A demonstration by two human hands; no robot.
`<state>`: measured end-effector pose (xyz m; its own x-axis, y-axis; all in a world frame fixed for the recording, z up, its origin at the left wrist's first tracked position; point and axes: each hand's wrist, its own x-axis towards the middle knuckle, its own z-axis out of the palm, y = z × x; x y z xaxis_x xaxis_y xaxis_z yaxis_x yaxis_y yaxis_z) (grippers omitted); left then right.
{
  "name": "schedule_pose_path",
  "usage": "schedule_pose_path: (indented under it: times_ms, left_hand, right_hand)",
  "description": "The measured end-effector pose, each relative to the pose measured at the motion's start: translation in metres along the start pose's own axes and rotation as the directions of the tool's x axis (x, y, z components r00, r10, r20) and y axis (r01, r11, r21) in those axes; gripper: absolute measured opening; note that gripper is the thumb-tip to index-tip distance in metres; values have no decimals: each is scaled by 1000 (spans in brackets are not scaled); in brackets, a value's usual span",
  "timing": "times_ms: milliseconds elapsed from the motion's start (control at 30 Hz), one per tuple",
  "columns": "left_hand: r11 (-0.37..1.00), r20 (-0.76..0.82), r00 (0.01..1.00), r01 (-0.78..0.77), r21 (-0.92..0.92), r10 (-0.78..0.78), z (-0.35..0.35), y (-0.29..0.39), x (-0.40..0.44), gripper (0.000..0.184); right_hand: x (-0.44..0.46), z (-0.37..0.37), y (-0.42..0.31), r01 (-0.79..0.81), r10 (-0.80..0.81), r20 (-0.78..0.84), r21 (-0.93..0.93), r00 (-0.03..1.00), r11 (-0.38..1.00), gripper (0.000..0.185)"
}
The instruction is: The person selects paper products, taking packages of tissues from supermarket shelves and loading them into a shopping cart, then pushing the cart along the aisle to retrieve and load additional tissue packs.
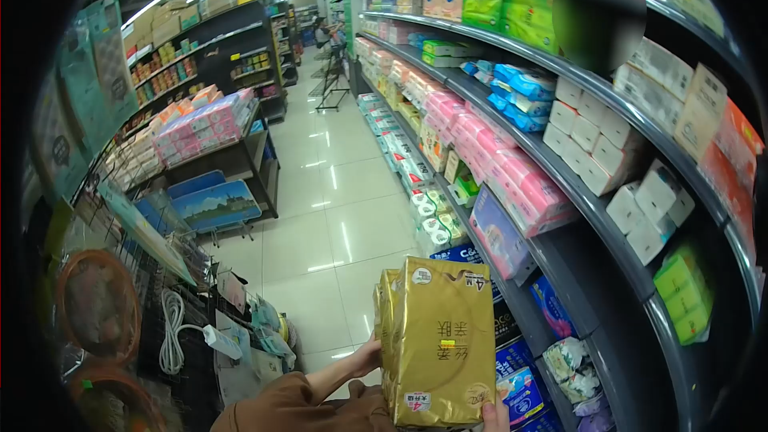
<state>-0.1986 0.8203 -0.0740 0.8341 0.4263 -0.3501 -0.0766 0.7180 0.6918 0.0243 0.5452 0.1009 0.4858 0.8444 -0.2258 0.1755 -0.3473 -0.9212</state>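
Observation:
A gold tissue pack [438,352] with dark lettering stands upright in front of me, more gold packaging showing behind its left edge. My left hand [368,357] grips its left side, most of the fingers hidden behind it. At the lower right corner, my right hand [495,416] holds the pack, its thumb and fingertips partly cut off by the bottom of the view. Brown sleeve cloth [280,404] covers my left arm.
Shelves on the right carry pink tissue packs [504,172], blue packs [520,98] and white paper rolls [596,132]. A coiled white cable [172,332] hangs on the left rack. Down the tiled aisle [328,184] stands a dark cart [328,84].

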Motion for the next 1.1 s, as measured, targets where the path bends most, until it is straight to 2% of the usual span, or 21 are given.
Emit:
schedule_pose_path:
  times_ms: [67, 100, 167, 267, 333, 367, 433, 467, 567, 600, 700, 767, 833, 933, 1033, 1067, 1100]
  left_hand:
    - [994, 95, 992, 70, 88, -78, 4, 2, 15, 82]
    - [995, 115, 992, 46, 86, -55, 13, -1, 19, 77]
    - [985, 128, 986, 91, 148, -111, 32, -1, 35, 77]
    - [951, 167, 954, 207, 228, -248, 63, -20, 54, 76]
    - [924, 243, 905, 286, 255, -348, 72, -38, 75, 72]
    - [899, 277, 867, 342, 273, -414, 76, -48, 85, 70]
    - [784, 287, 730, 563, 261, -620, 94, -63, 102, 65]
    - [728, 255, 690, 576, 373, -677, 106, -71, 108, 59]
    - [747, 324, 686, 508, 428, -652, 144, -106, 119, 59]
    - [759, 361, 668, 556, 338, -650, 159, -115, 114, 61]
    - [595, 434, 473, 777, 205, -767, 147, -159, 131, 64]
    - [595, 467, 443, 765, 247, -765, 171, -158, 134, 57]
    - [560, 468, 407, 790, 250, -784, 160, -156, 139, 54]
    - [733, 482, 589, 654, 187, -649, 152, -126, 174, 51]
    - [773, 475, 653, 626, 101, -590, 112, -81, 231, 55]
    - [842, 465, 722, 530, 103, -512, 108, -54, 240, 59]
    - [897, 448, 785, 429, 105, -428, 100, -25, 247, 62]
  right_hand:
    - [-25, -4, -13, -118, 119, -9, 88, 993, 989, 57]
    - [-36, -5, -8, -150, 153, -31, 88, 988, 985, 57]
    - [-60, -7, 8, -225, 234, -79, 106, 969, 969, 56]
    - [-96, -10, 10, -247, 304, -131, 332, 944, 910, 56]
    - [-112, 6, 55, 36, 156, -344, 491, 926, 871, 54]
    - [-124, 0, 33, 41, 147, -393, 433, 908, 901, 53]
    - [-145, 4, 21, 19, 248, -461, 501, 852, 865, 57]
    - [-157, 10, 20, 51, 250, -505, 509, 826, 859, 59]
    - [-174, 18, 23, 188, 237, -678, 491, 696, 850, 62]
    - [-181, 21, 32, 192, 282, -694, 521, 663, 832, 62]
    - [-186, 27, 25, 193, 338, -750, 521, 569, 831, 67]
    - [-185, 23, 15, 230, 353, -784, 520, 511, 822, 67]
    - [-187, 30, 23, 256, 397, -795, 546, 458, 798, 66]
    - [-154, -8, -10, 332, 456, -813, 570, 363, 752, 65]
    - [-118, -52, -32, 358, 422, -770, 610, 479, 707, 65]
    - [-99, -62, -29, 407, 377, -756, 622, 535, 669, 61]
    - [-75, -68, -28, 401, 361, -757, 612, 544, 681, 60]
